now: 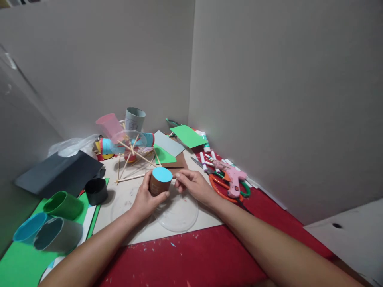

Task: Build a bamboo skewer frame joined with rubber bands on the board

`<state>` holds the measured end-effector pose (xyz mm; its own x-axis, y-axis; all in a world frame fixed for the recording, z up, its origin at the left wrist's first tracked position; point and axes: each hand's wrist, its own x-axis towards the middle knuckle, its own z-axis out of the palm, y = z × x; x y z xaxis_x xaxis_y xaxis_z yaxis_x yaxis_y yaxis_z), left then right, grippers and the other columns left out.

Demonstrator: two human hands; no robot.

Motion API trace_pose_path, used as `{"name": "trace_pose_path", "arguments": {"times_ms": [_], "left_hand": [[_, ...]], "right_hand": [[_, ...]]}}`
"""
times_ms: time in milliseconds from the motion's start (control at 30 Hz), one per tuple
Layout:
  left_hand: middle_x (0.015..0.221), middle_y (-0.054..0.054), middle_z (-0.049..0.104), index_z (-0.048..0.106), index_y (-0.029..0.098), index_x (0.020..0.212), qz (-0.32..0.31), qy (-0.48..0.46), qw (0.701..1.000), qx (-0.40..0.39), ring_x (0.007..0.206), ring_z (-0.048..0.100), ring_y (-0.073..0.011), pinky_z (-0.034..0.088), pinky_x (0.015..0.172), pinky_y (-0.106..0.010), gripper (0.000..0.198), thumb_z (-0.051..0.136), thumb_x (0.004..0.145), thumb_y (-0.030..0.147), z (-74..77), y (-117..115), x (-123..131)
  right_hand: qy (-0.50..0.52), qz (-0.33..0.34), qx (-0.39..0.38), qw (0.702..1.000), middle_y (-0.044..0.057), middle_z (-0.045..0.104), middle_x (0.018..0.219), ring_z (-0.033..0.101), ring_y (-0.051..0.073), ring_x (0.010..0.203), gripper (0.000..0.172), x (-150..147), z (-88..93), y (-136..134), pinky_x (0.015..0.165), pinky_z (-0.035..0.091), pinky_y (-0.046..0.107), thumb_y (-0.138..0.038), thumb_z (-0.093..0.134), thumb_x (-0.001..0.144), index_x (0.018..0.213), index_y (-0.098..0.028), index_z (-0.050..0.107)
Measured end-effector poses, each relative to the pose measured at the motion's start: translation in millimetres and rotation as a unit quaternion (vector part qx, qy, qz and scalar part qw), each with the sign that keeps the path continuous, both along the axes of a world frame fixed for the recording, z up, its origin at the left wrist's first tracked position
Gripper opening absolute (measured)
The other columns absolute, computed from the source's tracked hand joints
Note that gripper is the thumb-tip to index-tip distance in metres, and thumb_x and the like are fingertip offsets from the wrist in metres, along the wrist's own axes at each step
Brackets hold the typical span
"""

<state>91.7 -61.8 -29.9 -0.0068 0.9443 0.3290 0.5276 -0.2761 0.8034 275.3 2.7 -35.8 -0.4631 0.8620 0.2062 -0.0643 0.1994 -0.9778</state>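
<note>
My left hand (147,201) is wrapped around a small brown paper cylinder (160,188) with a light blue round top (162,174). Faint drawn lines show on its side, and it is held nearly upright above the board. Just to the right, my right hand (193,185) has its thumb and fingers pinched together close to the cylinder's rim. Whatever lies between those fingertips, if anything, is too small to make out. Beneath the hands lies a clear plastic disc (182,221) on a pale board (134,235).
Behind stands a wooden-stick frame (131,151) carrying clear discs and paper cups. At left are a black paper ring (96,191), a green paper cylinder (63,205) and a grey one (60,235). A pink glue gun (235,177), orange-handled scissors (220,187) and markers (203,161) lie right.
</note>
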Motion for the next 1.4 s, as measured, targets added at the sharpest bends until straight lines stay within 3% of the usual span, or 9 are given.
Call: {"name": "trace_pose_path", "arguments": {"times_ms": [167, 267, 400, 500, 633, 900, 1067, 1200, 1400], "left_hand": [[0.128, -0.01, 0.054, 0.037, 0.021, 0.129, -0.004, 0.001, 1.0, 0.016, 0.117, 0.052, -0.0236, 0.041, 0.1, -0.037, 0.066, 0.07, 0.073, 0.031, -1.8, -2.9, 0.3], [0.13, -0.011, 0.053, 0.037, 0.022, 0.13, -0.009, 0.017, 0.999, 0.037, 0.119, 0.051, -0.0249, 0.04, 0.102, -0.041, 0.068, 0.07, 0.072, 0.029, -5.5, -2.7, -1.4], [0.132, -0.011, 0.048, 0.036, 0.023, 0.133, -0.025, 0.092, 0.987, 0.132, 0.123, 0.046, -0.0255, 0.037, 0.105, -0.044, 0.069, 0.066, 0.072, 0.018, -12.0, -1.5, -5.5], [0.139, -0.012, 0.041, 0.034, 0.026, 0.138, -0.039, 0.164, 0.969, 0.178, 0.129, 0.039, -0.0276, 0.034, 0.107, -0.048, 0.074, 0.06, 0.07, 0.012, -15.1, -2.2, -8.5], [0.145, -0.012, 0.031, 0.026, 0.031, 0.144, -0.055, 0.227, 0.954, 0.186, 0.132, 0.035, -0.0307, 0.033, 0.107, -0.053, 0.079, 0.059, 0.074, 0.016, -19.1, -4.2, -10.0], [0.148, -0.014, 0.026, 0.018, 0.025, 0.147, -0.023, 0.221, 0.954, 0.201, 0.138, 0.027, -0.0296, 0.029, 0.112, -0.05, 0.079, 0.058, 0.079, 0.024, -19.5, -7.4, -8.4], [0.149, -0.013, 0.029, 0.019, 0.026, 0.147, 0.006, 0.194, 0.968, 0.157, 0.138, 0.027, -0.0288, 0.028, 0.112, -0.053, 0.081, 0.059, 0.076, 0.018, -22.9, -4.4, -11.0], [0.147, -0.012, 0.036, 0.02, 0.026, 0.147, 0.028, 0.161, 0.979, 0.124, 0.136, 0.034, -0.0273, 0.031, 0.11, -0.051, 0.081, 0.059, 0.077, 0.016, -31.0, 3.6, -15.8], [0.141, -0.014, 0.045, 0.022, 0.025, 0.147, 0.025, 0.156, 0.987, 0.041, 0.117, 0.054, -0.0257, 0.041, 0.101, -0.048, 0.078, 0.06, 0.078, 0.022, -32.7, 12.2, -19.6]], "right_hand": [[0.005, 0.036, -0.029, 0.999, 0.003, 0.065, 0.082, 0.055, 0.011, 0.054, 0.034, -1.3, 4.2, -6.2, 0.05, 0.045, 0.025, -0.044, 0.06, 0.082, 0.105, -0.02, 0.065], [0.012, 0.046, -0.003, 0.999, 0.007, 0.065, 0.1, 0.057, 0.013, 0.064, 0.039, -0.8, 4.6, -8.6, 0.054, 0.048, 0.026, -0.04, 0.062, 0.082, 0.117, -0.023, 0.061], [-0.011, 0.041, 0.043, 0.998, 0.009, 0.059, 0.122, 0.062, 0.02, 0.088, 0.064, 0.9, 1.3, -12.3, 0.07, 0.053, 0.033, -0.033, 0.07, 0.075, 0.135, -0.03, 0.048], [-0.052, 0.019, 0.093, 0.994, 0.009, 0.056, 0.13, 0.057, 0.027, 0.11, 0.081, -0.4, 1.5, -17.0, 0.088, 0.05, 0.041, -0.028, 0.079, 0.065, 0.139, -0.03, 0.044], [-0.061, 0.002, 0.13, 0.99, 0.006, 0.057, 0.132, 0.051, 0.03, 0.121, 0.075, -5.6, 4.0, -22.1, 0.104, 0.038, 0.047, -0.026, 0.083, 0.056, 0.126, -0.03, 0.057], [-0.104, -0.069, 0.175, 0.977, 0.01, 0.063, 0.116, 0.063, 0.029, 0.097, 0.061, -6.6, -9.9, -10.1, 0.084, 0.051, 0.043, -0.035, 0.078, 0.063, 0.12, -0.027, 0.058], [-0.186, -0.157, 0.249, 0.937, 0.012, 0.059, 0.119, 0.061, 0.03, 0.1, 0.055, -3.5, -13.1, -0.9, 0.08, 0.051, 0.042, -0.036, 0.067, 0.072, 0.123, -0.023, 0.051], [-0.242, -0.21, 0.275, 0.907, 0.013, 0.057, 0.122, 0.059, 0.03, 0.106, 0.053, -1.8, -11.4, -0.2, 0.082, 0.05, 0.042, -0.032, 0.061, 0.076, 0.125, -0.022, 0.045], [-0.285, -0.193, 0.239, 0.908, 0.012, 0.054, 0.126, 0.061, 0.028, 0.103, 0.056, -2.6, -8.1, -4.6, 0.078, 0.05, 0.04, -0.029, 0.064, 0.074, 0.126, -0.023, 0.041]]}}
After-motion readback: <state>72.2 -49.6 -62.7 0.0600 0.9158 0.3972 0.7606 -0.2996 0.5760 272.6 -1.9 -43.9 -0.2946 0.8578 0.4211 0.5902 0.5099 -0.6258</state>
